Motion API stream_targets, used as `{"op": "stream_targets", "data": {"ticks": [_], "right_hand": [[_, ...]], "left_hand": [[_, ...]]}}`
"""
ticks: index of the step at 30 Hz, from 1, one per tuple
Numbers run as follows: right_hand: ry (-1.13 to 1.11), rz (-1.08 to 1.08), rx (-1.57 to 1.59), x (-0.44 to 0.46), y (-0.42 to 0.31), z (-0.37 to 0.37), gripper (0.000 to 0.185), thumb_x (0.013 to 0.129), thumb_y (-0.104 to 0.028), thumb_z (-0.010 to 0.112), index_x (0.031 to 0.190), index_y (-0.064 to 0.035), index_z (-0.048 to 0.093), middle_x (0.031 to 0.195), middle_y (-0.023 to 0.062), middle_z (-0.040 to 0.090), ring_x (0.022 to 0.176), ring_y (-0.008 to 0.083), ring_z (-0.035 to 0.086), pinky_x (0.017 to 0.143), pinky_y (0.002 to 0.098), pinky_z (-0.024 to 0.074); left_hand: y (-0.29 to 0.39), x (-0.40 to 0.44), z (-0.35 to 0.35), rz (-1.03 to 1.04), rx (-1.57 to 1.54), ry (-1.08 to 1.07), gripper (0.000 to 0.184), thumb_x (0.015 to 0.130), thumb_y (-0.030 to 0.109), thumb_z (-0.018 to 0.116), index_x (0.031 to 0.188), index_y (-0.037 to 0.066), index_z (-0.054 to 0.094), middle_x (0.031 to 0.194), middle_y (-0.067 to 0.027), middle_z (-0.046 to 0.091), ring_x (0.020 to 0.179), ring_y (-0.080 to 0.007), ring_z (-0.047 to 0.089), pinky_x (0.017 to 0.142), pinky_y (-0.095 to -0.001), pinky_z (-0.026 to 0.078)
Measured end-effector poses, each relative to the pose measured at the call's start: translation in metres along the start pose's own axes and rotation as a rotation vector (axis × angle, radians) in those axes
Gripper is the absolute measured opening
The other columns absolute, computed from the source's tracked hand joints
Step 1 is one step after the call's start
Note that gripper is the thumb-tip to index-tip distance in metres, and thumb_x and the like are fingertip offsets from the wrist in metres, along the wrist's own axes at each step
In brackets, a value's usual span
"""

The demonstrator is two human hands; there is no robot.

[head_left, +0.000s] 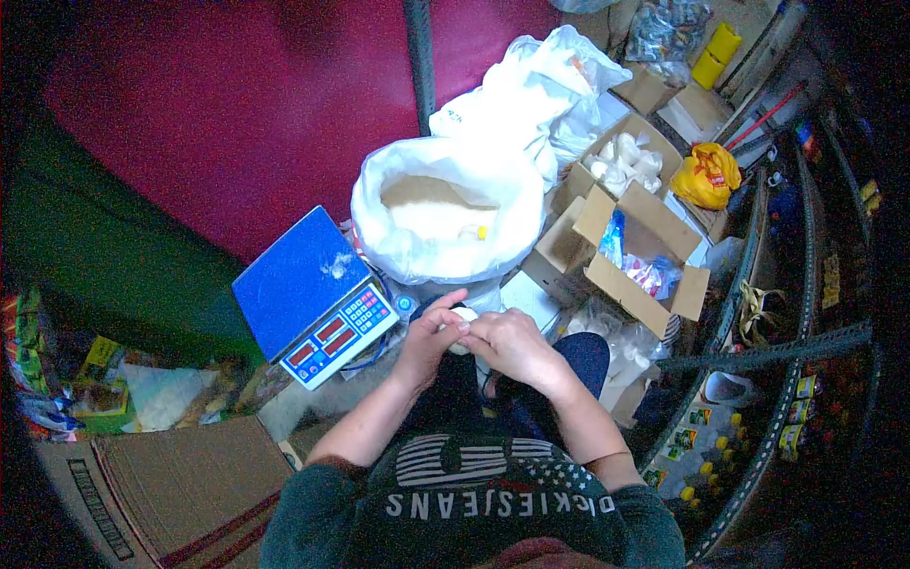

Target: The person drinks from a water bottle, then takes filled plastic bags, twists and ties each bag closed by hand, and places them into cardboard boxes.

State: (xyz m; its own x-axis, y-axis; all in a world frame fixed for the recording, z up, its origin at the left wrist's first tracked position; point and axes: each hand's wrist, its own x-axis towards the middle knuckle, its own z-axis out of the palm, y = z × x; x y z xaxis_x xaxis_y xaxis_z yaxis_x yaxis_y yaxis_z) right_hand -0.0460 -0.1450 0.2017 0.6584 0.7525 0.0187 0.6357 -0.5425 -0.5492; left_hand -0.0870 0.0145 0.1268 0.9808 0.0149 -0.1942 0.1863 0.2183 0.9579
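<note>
Packet (464, 314), one, small and white, is held at the near middle of the scene, just on the near side of a large open sack (379, 242). It is pinched between two bare hands: its left side is held by the left hand (428, 341), with one finger stretched out, and its right side is gripped by the fingertips of the right hand (517, 347). Much of it is covered by the fingers. The one white sack is partly filled with white powder or grains (427, 220), on which one small yellow thing (482, 232) is seen. To the left, one scale (299, 275) is placed, with three red displays lit and one white smear seen on its blue plate. To the right, two open boxes are seen: in the far box (654, 136) white packets (626, 161) are piled, too crowded to be counted; in the near box (626, 299) blue and pink plastic (649, 275) is held. Farther right, one yellow bag (706, 175) is seen.
</note>
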Motion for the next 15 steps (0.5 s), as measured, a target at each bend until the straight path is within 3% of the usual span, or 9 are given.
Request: {"op": "stream_targets", "data": {"ticks": [5,7,8,11,15], "right_hand": [[0.108,0.038,0.268,-0.001,-0.002,0.017,0.024,0.087,-0.027,0.052,0.08,-0.0053,0.059,0.07,0.0143,0.059,0.064,0.0293,0.059,0.057,0.0371,0.0446],[0.087,0.132,0.464,-0.001,-0.004,0.02,0.026,0.088,-0.028,0.051,0.079,-0.0053,0.059,0.069,0.0141,0.058,0.061,0.0263,0.058,0.056,0.0355,0.0435],[0.139,0.133,0.52,-0.001,-0.003,0.025,0.029,0.09,-0.029,0.049,0.076,-0.0046,0.058,0.063,0.0084,0.055,0.056,0.0162,0.052,0.054,0.0306,0.0407],[0.136,0.319,0.796,-0.002,0.002,0.035,0.031,0.091,-0.03,0.049,0.074,-0.0047,0.057,0.061,-0.0004,0.052,0.057,0.0086,0.045,0.054,0.0253,0.0378],[0.163,0.377,0.963,-0.004,0.0,0.034,0.032,0.092,-0.029,0.049,0.072,-0.0054,0.056,0.063,-0.0064,0.047,0.06,0.0045,0.04,0.053,0.0217,0.0333]], "left_hand": [[0.01,0.002,-0.002,0.46,0.582,0.177,0.006,0.073,0.006,0.063,0.077,0.007,0.059,0.13,-0.0162,0.046,0.125,-0.0305,0.036,0.104,-0.0398,0.024],[0.0,0.004,-0.006,0.404,0.467,0.152,0.008,0.075,0.006,0.062,0.082,0.007,0.058,0.131,-0.0163,0.044,0.125,-0.0306,0.035,0.104,-0.0396,0.024],[-0.004,0.006,-0.007,0.377,0.41,0.137,0.01,0.075,0.005,0.061,0.084,0.007,0.057,0.132,-0.0164,0.044,0.125,-0.0307,0.035,0.104,-0.0395,0.024],[-0.014,0.007,-0.004,0.396,0.287,0.107,0.016,0.077,0.004,0.059,0.092,0.008,0.055,0.135,-0.0168,0.04,0.125,-0.0315,0.035,0.103,-0.0375,0.025],[-0.028,0.011,-0.009,0.319,0.423,0.008,0.016,0.084,0.015,0.054,0.1,0.011,0.053,0.137,-0.0146,0.038,0.126,-0.0299,0.035,0.103,-0.046,0.019]]}}
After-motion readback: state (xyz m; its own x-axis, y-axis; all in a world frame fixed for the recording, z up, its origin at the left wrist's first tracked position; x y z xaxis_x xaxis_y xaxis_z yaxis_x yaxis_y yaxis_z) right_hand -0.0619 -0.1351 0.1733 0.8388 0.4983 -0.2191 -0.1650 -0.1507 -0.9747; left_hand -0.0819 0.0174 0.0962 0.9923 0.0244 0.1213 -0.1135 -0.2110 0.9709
